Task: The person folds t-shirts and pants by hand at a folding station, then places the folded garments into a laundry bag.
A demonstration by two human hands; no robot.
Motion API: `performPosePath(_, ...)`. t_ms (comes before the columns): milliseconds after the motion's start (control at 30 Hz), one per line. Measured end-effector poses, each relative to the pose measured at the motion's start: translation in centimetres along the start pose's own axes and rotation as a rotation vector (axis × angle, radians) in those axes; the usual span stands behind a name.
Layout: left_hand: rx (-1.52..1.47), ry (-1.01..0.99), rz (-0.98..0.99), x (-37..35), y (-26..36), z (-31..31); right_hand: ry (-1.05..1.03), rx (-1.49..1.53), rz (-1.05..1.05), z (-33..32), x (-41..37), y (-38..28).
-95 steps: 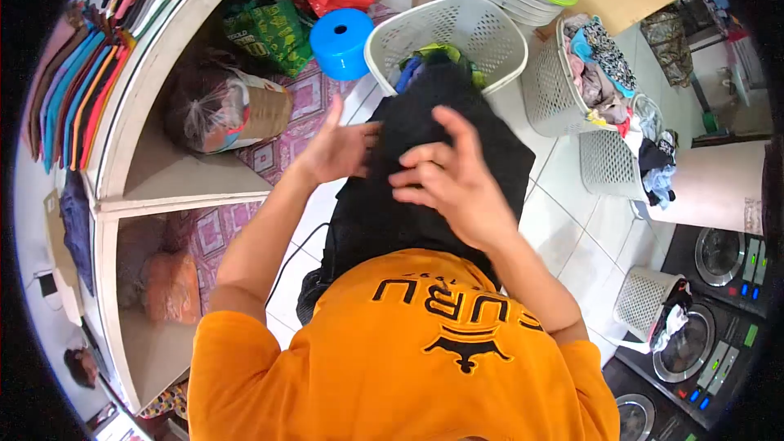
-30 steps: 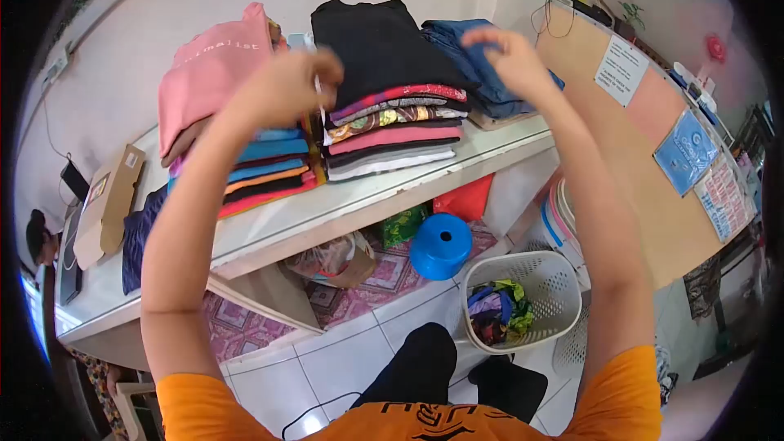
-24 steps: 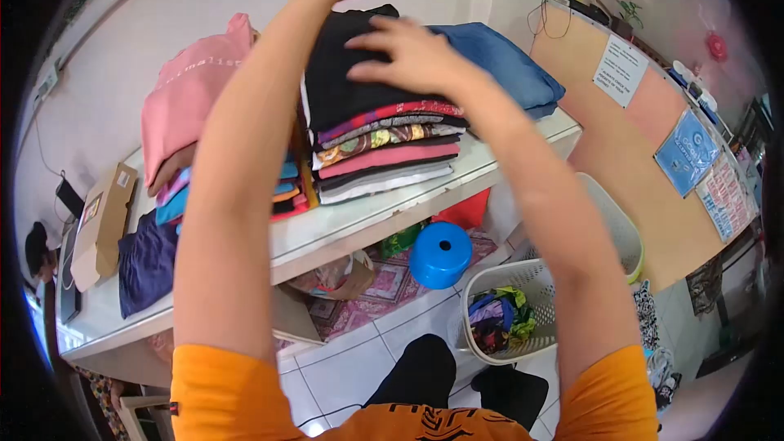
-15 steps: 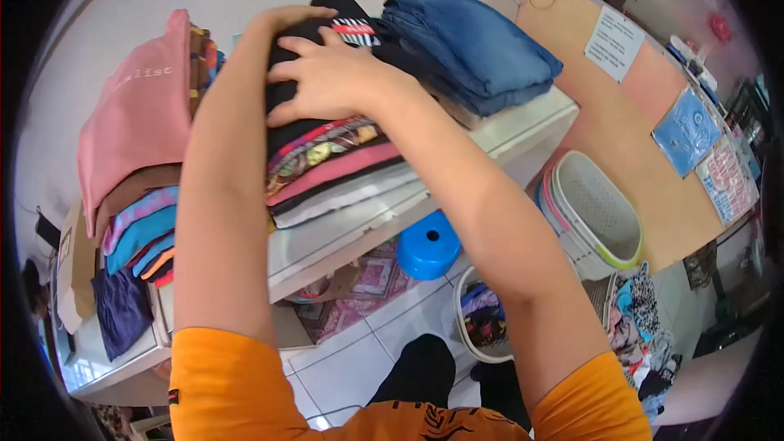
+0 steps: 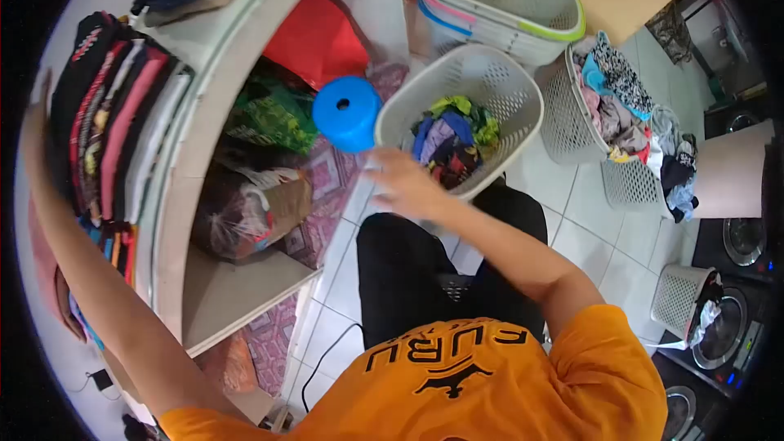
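1. Reaching apart now: half a second ago both hands were on the black garment (image 5: 77, 65) atop the folded stack (image 5: 114, 139); the right hand (image 5: 404, 186) has since come off it and swung down to the laundry basket (image 5: 513, 90).
2. My read: black garment is placed; work is shifting to the loose clothes (image 5: 447, 143) in the basket.
3. Right hand: blurred, fingers spread, holding nothing I can see. It's at the basket's near-left rim, near the blue stool (image 5: 351, 122); rim contact unclear. Loose clothes lie just past it, inside the basket.
4. Left hand (image 5: 36, 106): outstretched beside the black garment on the counter (image 5: 230, 53). Blurred; can't tell grip or contact.
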State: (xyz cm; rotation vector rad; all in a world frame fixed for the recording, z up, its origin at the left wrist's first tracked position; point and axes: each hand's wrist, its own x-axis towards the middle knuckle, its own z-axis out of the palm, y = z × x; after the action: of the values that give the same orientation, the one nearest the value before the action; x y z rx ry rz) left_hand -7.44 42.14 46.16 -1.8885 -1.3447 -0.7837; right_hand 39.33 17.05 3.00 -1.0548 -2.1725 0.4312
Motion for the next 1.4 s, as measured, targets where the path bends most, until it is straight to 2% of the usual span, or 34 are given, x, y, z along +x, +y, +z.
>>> performPosePath(33,-0.018,0.141,0.064,-1.6,7.3,-1.8,-0.129,-0.061,0.197,1.2,-6.0,5.2)
performPosePath(67,-0.074,0.232,0.119,-3.3,15.4,-2.7,-0.303,-0.237,0.401,-0.2,-10.0,7.3)
performPosePath(100,-0.146,0.255,0.17,-5.3,22.8,-2.7,-0.423,-0.355,0.465,-1.2,-13.2,9.1)
performPosePath(133,-0.235,0.197,0.201,-7.4,29.3,-1.4,-0.64,-0.431,0.489,-1.6,-15.6,11.4)
performPosePath(167,-0.329,0.075,0.215,-10.3,35.5,0.6,-0.858,-0.503,0.507,-1.6,-17.0,13.6)
performPosePath(200,-0.391,-0.058,0.256,-13.4,41.7,3.5,-0.867,-0.438,0.412,-1.9,-17.0,15.1)
performPosePath(233,-0.902,-0.446,0.134,-15.3,47.2,6.4,-0.867,-0.418,0.424,-2.0,-16.7,16.0)
performPosePath(267,-0.983,-0.494,0.322,-18.1,51.2,11.9,-0.939,-0.398,0.406,-2.1,-15.8,16.7)
performPosePath(300,-1.061,-0.71,0.289,-21.6,55.4,16.8,-1.015,-0.371,0.388,-2.1,-15.2,17.3)
performPosePath(333,-1.22,-0.932,0.127,-25.6,59.2,21.8,-0.883,-0.356,0.312,-2.4,-15.5,17.4)
performPosePath(367,-1.19,-0.979,0.125,-30.4,62.3,27.0,-0.871,-0.317,0.358,-2.4,-15.3,17.5)
performPosePath(400,-1.097,-1.19,0.099,-33.2,64.7,29.8,-0.86,-0.278,0.372,-2.1,-15.3,17.8)
performPosePath(467,-1.106,-1.255,0.038,-43.3,68.8,37.9,-0.852,-0.236,0.407,-2.1,-15.2,18.2)
performPosePath(500,-0.963,-1.384,0.098,-46.9,70.5,40.2,-0.842,-0.219,0.402,-2.3,-15.2,18.3)
performPosePath(533,-0.865,-1.426,0.127,-49.6,71.6,41.2,-0.833,-0.206,0.39,-2.2,-15.2,18.7)
performPosePath(567,-0.788,-1.557,0.276,-53.0,72.7,42.9,-0.848,-0.2,0.396,-1.8,-15.5,19.2)
performPosePath(600,-0.729,-1.463,0.295,-54.5,73.0,41.5,-0.837,-0.169,0.361,-1.4,-15.9,19.4)
performPosePath(633,-0.739,-1.477,0.295,-54.9,73.8,41.4,-0.822,-0.139,0.331,-1.0,-16.2,19.6)
performPosePath(700,-0.609,-1.768,-0.123,-56.3,74.8,41.1,-0.808,-0.113,0.372,-0.9,-16.6,19.6)
performPosePath(733,-0.861,-1.64,-0.322,-56.7,74.4,40.6,-0.793,-0.103,0.395,-0.8,-16.7,19.5)
performPosePath(767,-0.851,-1.631,-0.317,-55.8,74.1,39.5,-0.772,-0.101,0.41,-0.8,-16.5,19.4)
performPosePath(833,-1.084,-1.25,-0.548,-51.7,73.3,37.0,-0.764,-0.113,0.411,-0.9,-16.2,19.4)
performPosePath(900,-1.158,-1.164,-0.515,-46.4,70.9,34.7,-0.753,-0.136,0.404,-0.9,-16.1,19.1)
performPosePath(967,-1.341,-1.061,-0.523,-38.6,67.7,29.5,-0.784,-0.232,0.421,-0.9,-16.1,18.8)
performPosePath(1000,-1.38,-0.976,-0.463,-35.9,66.1,27.4,-0.889,-0.248,0.412,-1.3,-15.7,18.5)
performPosePath(1033,-1.417,-0.887,-0.403,-33.3,64.4,25.4,-0.874,-0.277,0.394,-1.3,-16.3,18.0)
performPosePath(1100,-1.431,-0.937,-0.369,-27.4,60.8,19.7,-0.639,-0.314,0.212,-2.1,-16.3,17.4)
performPosePath(1133,-1.347,-0.77,-0.114,-24.5,59.1,16.2,-0.552,-0.342,0.14,-2.9,-15.4,16.9)
performPosePath(1233,-1.424,-0.571,-0.017,-18.8,55.5,6.6,0.254,0.131,0.694,-5.9,-12.0,13.3)
performPosePath(1300,-1.438,-0.469,0.025,-15.8,53.9,0.1,0.509,-0.049,0.715,-9.4,-8.6,10.2)
performPosePath(1333,-1.463,-0.37,0.054,-14.5,53.0,-3.1,0.614,-0.156,0.516,-9.4,-7.4,9.9)
performPosePath(1367,-1.485,-0.27,0.083,-13.4,52.1,-6.2,0.619,-0.168,0.49,-8.9,-6.7,9.2)
performPosePath(1400,-1.513,-0.188,0.038,-12.3,50.8,-8.7,0.451,-0.276,0.521,-8.4,-6.2,8.5)
